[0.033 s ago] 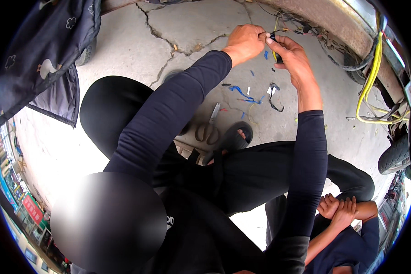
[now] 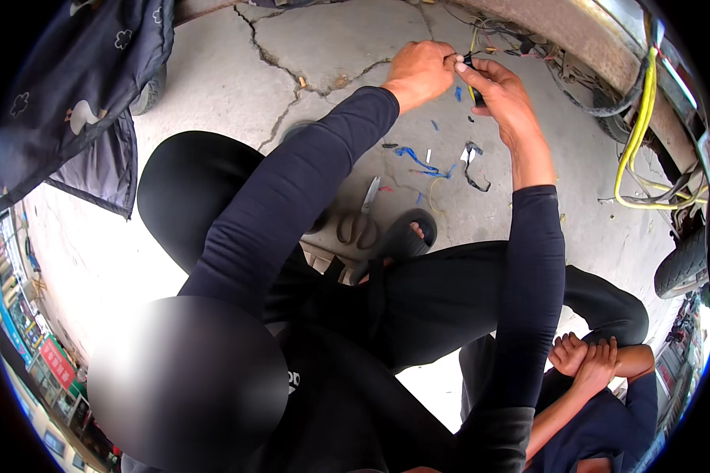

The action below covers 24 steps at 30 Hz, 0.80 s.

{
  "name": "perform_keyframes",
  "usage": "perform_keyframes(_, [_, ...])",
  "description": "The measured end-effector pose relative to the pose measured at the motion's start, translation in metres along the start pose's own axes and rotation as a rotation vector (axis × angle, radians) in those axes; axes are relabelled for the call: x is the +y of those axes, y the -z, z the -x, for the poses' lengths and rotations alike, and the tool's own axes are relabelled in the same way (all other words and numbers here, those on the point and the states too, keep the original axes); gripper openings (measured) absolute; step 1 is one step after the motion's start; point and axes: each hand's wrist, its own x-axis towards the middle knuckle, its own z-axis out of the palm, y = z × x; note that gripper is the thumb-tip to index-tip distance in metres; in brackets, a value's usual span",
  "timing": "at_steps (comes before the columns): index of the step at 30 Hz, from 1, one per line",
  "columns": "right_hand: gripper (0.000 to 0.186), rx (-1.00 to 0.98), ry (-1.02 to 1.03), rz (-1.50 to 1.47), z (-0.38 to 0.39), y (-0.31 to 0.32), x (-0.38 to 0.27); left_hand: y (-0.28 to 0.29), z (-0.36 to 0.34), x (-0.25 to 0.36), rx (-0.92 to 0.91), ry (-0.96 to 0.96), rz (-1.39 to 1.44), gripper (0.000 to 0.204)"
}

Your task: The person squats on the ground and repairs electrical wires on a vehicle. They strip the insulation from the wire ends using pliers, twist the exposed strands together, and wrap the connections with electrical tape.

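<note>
Both my hands are at the top of the view, above the floor, with their fingertips almost meeting. My left hand (image 2: 423,72) is closed, thumb and finger pinched at the end of a thin yellow and black wire (image 2: 468,60). On its right, my right hand (image 2: 503,94) pinches the same spot with thumb and finger. A small dark object (image 2: 479,98) sits partly hidden under its curled fingers; I cannot tell its kind. Below the hands, scissors (image 2: 360,217) with brown handles lie on the floor beside my sandal (image 2: 406,240).
Blue wire scraps (image 2: 422,162) and a black strip (image 2: 475,169) litter the cracked concrete. Yellow cables (image 2: 637,150) hang at the right beside a metal frame (image 2: 584,39) and a tire (image 2: 681,264). A dark patterned cover (image 2: 79,87) hangs at left. Another person's hands (image 2: 584,359) are clasped at lower right.
Hardly anything differs. My right hand and forearm have shifted very slightly to the left and up; both hands stay at the wire.
</note>
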Motion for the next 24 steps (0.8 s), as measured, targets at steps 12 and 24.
perform_keyframes(12, [0.068, 0.098, -0.058, 0.015, -0.001, -0.004, -0.038, -0.012, 0.011, -0.003, 0.095, -0.178, -0.249, 0.023])
perform_keyframes(24, [0.057, -0.016, 0.054, -0.17, -0.033, 0.006, 0.02, -0.005, -0.008, -0.002, -0.111, 0.317, 0.836, 0.053])
